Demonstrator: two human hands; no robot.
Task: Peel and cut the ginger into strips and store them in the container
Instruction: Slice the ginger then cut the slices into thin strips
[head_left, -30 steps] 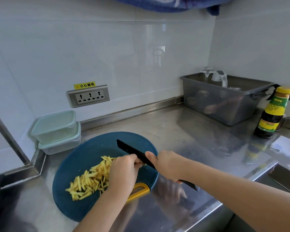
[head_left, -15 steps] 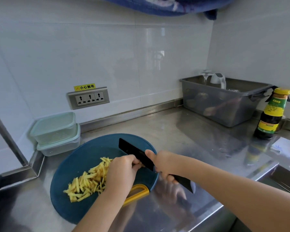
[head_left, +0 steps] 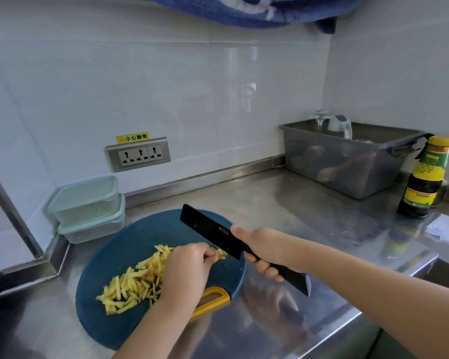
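— What does the kitchen look like?

— There is a steel counter (head_left: pixel 257 203) set into a corner of white tiled wall, with a triple socket (head_left: pixel 139 154) on the wall and a blue cloth (head_left: pixel 244 11) hanging at the top edge of the view.

— And where is the ginger?

— The ginger strips (head_left: pixel 130 286) lie in a loose yellow heap on a round blue cutting board (head_left: pixel 130 252) at the near left of the counter. The board has a yellow handle (head_left: pixel 214 299) on its near rim.

— What are the hands doing?

— The left hand (head_left: pixel 187 270) rests on the board over the right end of the heap. Its fingers are curled down and pinch a small ginger piece (head_left: pixel 221 253) just beside the blade. The right hand (head_left: pixel 265 250) is wrapped round the handle of a black knife (head_left: pixel 208 226), with the thumb lying along the blade's flat. The blade tilts up and away toward the wall. I cannot tell whether its near corner touches the board.

— Where is the container?

— Two lidded containers (head_left: pixel 88 200) with pale green lids stand stacked in the corner, just behind the board's left rim.

— Is anything else there?

— A grey bin (head_left: pixel 347 167) sits against the back wall on the right. A dark sauce bottle (head_left: pixel 425 177) with a yellow cap stands near the bin, on its right side.
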